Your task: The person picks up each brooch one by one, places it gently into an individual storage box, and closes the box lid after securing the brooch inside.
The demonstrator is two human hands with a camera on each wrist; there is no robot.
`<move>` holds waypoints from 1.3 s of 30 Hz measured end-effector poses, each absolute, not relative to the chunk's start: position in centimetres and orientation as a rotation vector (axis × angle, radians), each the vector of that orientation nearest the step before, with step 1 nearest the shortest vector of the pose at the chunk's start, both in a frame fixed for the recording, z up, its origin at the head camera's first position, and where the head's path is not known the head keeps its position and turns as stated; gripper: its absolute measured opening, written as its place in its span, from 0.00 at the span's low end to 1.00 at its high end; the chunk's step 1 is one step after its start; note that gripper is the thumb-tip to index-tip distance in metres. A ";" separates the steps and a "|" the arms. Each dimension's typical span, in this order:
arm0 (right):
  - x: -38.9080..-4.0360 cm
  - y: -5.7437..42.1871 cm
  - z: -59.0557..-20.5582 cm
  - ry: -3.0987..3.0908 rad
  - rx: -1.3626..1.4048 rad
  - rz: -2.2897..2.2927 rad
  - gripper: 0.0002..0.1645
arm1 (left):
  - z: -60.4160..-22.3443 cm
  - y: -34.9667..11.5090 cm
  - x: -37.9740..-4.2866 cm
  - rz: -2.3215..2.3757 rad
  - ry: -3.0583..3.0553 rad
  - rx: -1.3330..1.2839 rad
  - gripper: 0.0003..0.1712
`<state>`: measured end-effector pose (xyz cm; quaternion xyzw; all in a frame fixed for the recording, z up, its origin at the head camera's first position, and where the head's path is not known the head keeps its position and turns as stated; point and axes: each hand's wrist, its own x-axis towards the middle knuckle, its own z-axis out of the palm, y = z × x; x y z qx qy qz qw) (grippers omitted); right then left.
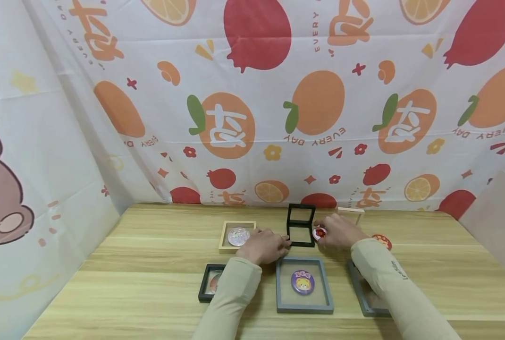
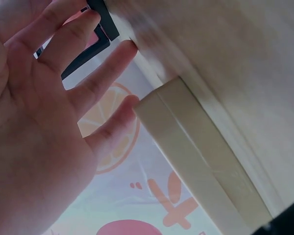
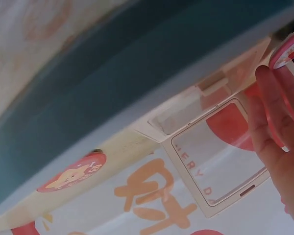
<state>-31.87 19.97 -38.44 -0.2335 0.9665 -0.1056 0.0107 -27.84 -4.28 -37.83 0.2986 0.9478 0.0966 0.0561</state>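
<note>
In the head view a small black display frame [image 1: 301, 225] stands opened, one half upright and the other flat on the table. My left hand [image 1: 266, 245] reaches to its lower left corner with fingers extended; the fingertips [image 2: 132, 46] spread out in the left wrist view. At the frame's right side, my right hand [image 1: 339, 231] pinches a round badge [image 1: 319, 233] with a red flower on a pale ground. The badge's pink rim [image 3: 277, 58] meets the fingertips in the right wrist view. Part of the badge is hidden behind the fingers.
Left of the frame lies a wooden-coloured frame [image 1: 221, 238] with a glittery badge. Nearer are a dark frame [image 1: 203, 285], a grey frame [image 1: 280, 288] holding a purple bear badge [image 1: 302, 282], and another grey frame [image 1: 358, 288]. A cream frame [image 1: 356, 210] and a red badge [image 1: 382, 241] are at right.
</note>
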 end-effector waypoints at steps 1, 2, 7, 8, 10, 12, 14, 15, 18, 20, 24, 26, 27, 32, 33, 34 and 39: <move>-31.9 20.0 -38.4 3.019 -0.741 -0.332 0.25 | -37.8 -4.3 -27.8 0.290 2.878 0.907 0.19; -31.9 19.9 -38.4 3.019 -0.754 -0.335 0.25 | -37.8 -4.3 -27.8 0.285 2.881 0.909 0.19; -32.0 19.8 -38.3 3.007 -0.783 -0.351 0.23 | -37.8 -4.3 -27.8 0.290 2.881 0.903 0.19; -32.0 19.8 -38.3 3.003 -0.774 -0.353 0.23 | -37.8 -4.3 -27.8 0.292 2.879 0.901 0.19; -31.9 19.7 -38.2 2.998 -0.762 -0.363 0.22 | -37.8 -4.3 -27.9 0.298 2.875 0.897 0.19; -31.9 19.7 -38.2 2.996 -0.761 -0.367 0.21 | -37.8 -4.3 -27.9 0.300 2.874 0.898 0.19; -31.9 19.7 -38.1 2.993 -0.766 -0.379 0.20 | -37.8 -4.2 -27.9 0.295 2.875 0.904 0.19; -31.9 19.8 -38.0 2.992 -0.766 -0.385 0.20 | -37.8 -4.1 -27.9 0.292 2.876 0.905 0.19; -31.9 19.8 -37.8 2.989 -0.771 -0.401 0.19 | -37.8 -4.1 -27.9 0.290 2.876 0.907 0.19; -31.8 19.8 -37.7 2.988 -0.776 -0.409 0.19 | -37.7 -4.1 -27.8 0.290 2.875 0.901 0.19; -31.8 19.6 -37.8 2.974 -0.787 -0.436 0.19 | -37.8 -4.3 -27.7 0.295 2.879 0.885 0.19; -31.8 19.5 -38.0 2.967 -0.796 -0.450 0.18 | -37.9 -4.3 -27.6 0.298 2.882 0.883 0.18; -31.9 19.5 -38.0 2.965 -0.809 -0.456 0.18 | -38.0 -4.3 -27.6 0.298 2.884 0.882 0.18; -32.3 19.2 -37.9 2.965 -0.936 -0.471 0.15 | -38.0 -4.2 -27.6 0.292 2.882 0.880 0.19; -32.4 19.2 -37.9 2.963 -0.960 -0.478 0.14 | -38.0 -4.2 -27.7 0.292 2.880 0.880 0.19; -32.5 19.2 -37.9 2.962 -0.981 -0.482 0.14 | -38.0 -4.2 -27.7 0.293 2.876 0.881 0.19; -32.6 19.0 -37.6 2.961 -0.993 -0.482 0.14 | -37.9 -4.2 -27.9 0.300 2.872 0.878 0.19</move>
